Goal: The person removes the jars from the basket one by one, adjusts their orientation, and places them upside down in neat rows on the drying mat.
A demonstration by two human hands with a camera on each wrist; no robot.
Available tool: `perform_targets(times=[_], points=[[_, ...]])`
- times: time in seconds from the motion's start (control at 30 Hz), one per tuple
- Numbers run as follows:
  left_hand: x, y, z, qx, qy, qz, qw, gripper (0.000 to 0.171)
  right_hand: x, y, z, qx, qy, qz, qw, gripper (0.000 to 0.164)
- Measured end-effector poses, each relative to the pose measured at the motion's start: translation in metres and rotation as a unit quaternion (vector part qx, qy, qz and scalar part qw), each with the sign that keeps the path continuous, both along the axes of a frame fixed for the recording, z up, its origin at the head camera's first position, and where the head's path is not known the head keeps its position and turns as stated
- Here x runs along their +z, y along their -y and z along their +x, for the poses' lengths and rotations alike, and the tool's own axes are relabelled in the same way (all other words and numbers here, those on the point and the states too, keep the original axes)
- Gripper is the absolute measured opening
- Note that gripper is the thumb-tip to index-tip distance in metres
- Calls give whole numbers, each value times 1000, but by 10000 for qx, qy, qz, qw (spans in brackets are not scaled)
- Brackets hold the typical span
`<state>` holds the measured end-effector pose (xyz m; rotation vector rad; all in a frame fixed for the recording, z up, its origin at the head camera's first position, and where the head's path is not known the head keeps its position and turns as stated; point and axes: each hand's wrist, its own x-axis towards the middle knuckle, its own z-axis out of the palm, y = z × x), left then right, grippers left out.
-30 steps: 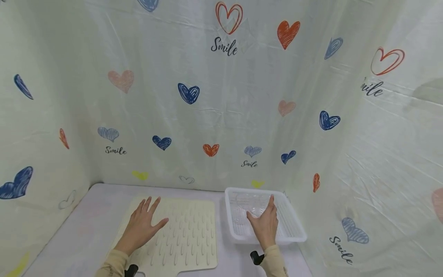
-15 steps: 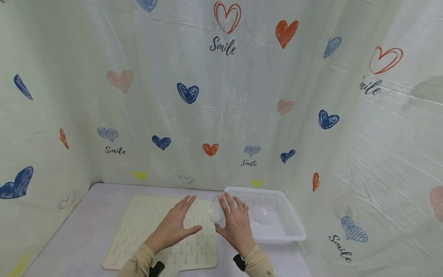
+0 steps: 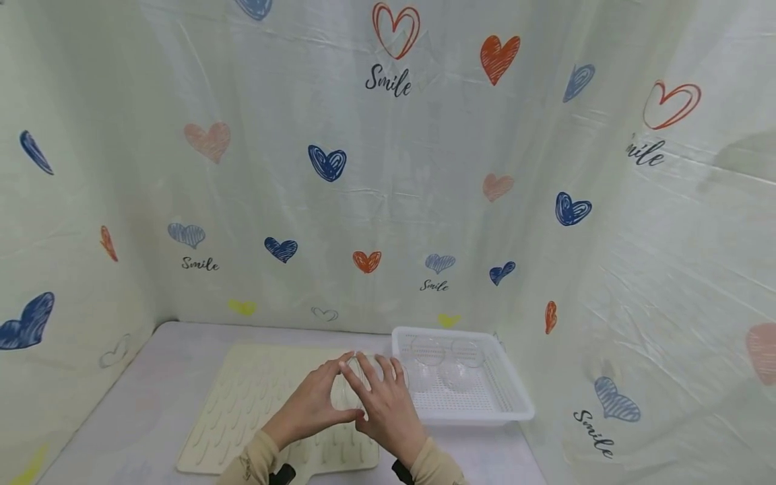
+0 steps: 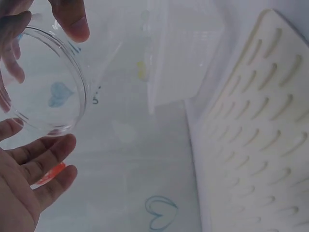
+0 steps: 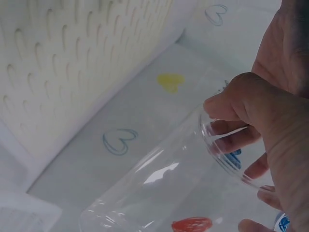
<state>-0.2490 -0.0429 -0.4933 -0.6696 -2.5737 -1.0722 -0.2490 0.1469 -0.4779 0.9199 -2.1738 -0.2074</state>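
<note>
Both hands hold a clear cup point(image 5: 159, 186) between them, above the cream ridged mat point(image 3: 233, 404). In the head view my left hand point(image 3: 312, 407) is on the cup's left side, its fingers and thumb bent about it. My right hand point(image 3: 391, 411) spreads over the right side, fingertips close to those of the left. The right wrist view shows the right thumb point(image 5: 227, 104) at the cup's ringed end, with fingers seen through the clear wall. Fingertips point(image 4: 60, 145) lie along the round rim in the left wrist view. Much of the cup is hidden by the hands in the head view.
A white perforated basket point(image 3: 515, 401) stands right of the mat, holding several clear round-rimmed pieces point(image 3: 465, 353). Both lie on a white-covered table point(image 3: 139, 384). A curtain point(image 3: 388, 202) printed with hearts encloses the back and sides.
My right hand has lifted a clear cup from the basket and carried it left over the mat. My left hand has moved right to meet it, and both now hold the cup.
</note>
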Motion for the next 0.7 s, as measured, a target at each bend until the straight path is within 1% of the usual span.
perform_targets(times=[0.13, 0.2, 0.23, 0.27, 0.3, 0.33, 0.37, 0.4, 0.43, 0.5, 0.57, 0.6, 0.67, 0.7], points=[[-1, 6, 1, 120, 71, 77, 9999, 97, 0, -1, 0, 236, 234, -173, 9993, 121], [-2, 11, 0, 184, 95, 148, 9997, 99, 3, -3, 0, 360, 535, -457, 9969, 118], [-1, 14, 0, 216, 106, 189, 9995, 100, 5, -6, 1, 401, 789, -684, 9937, 116], [-1, 16, 0, 241, 120, 252, 9993, 100, 8, -8, 2, 420, 1106, -973, 9882, 115], [0, 19, -1, 262, 119, 321, 9991, 100, 11, -11, 2, 430, 1440, -1329, 9797, 115], [0, 22, -1, 279, 114, 407, 9987, 100, 14, -13, 2, 427, 1810, -1732, 9672, 114], [1, 25, -1, 304, 110, 479, 9983, 100, 17, -16, 2, 408, 2201, -2186, 9498, 111], [1, 28, -1, 341, 92, 506, 9981, 100, 20, -18, 2, 404, 2577, -2645, 9284, 108], [2, 30, -1, 364, 79, 550, 9978, 99, 24, -20, 1, 393, 2962, -3125, 9017, 104], [3, 34, -1, 393, 47, 600, 9974, 100, 28, -22, -1, 383, 3539, -3903, 8491, 96], [4, 36, -1, 396, 67, 625, 9972, 101, 30, -24, -4, 307, 4094, -4481, 7942, 89], [4, 37, 0, 377, 94, 635, 9972, 101, 31, -24, -6, 303, 4386, -4713, 7646, 86], [4, 37, 0, 344, 151, 655, 9971, 102, 30, -24, -8, 279, 4994, -5050, 7034, 82], [3, 37, 0, 323, 164, 663, 9971, 102, 29, -24, -9, 293, 5308, -5222, 6668, 81]])
